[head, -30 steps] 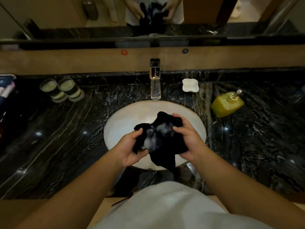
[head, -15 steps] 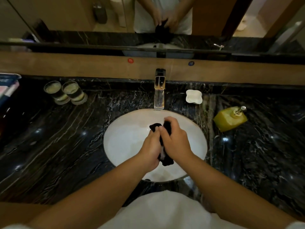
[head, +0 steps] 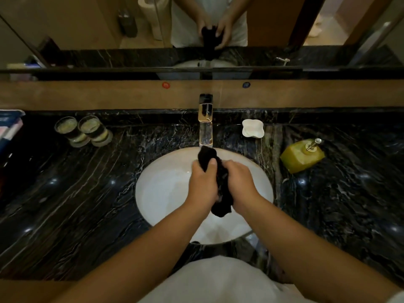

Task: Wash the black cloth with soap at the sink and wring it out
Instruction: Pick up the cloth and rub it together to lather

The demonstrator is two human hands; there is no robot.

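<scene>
since the earlier frame both hands have closed together, bunching the cloth (head: 220, 184) into a roll over the sink (head: 166, 193). left hand (head: 202, 186) and right hand (head: 239, 182) grip it side by side; long axis runs tap-to-body, suiting opposite twists.

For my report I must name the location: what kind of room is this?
Most likely a bathroom, perhaps in a hotel. A round white sink sits in a dark marble counter under a wide mirror, with a soap dispenser nearby.
</scene>
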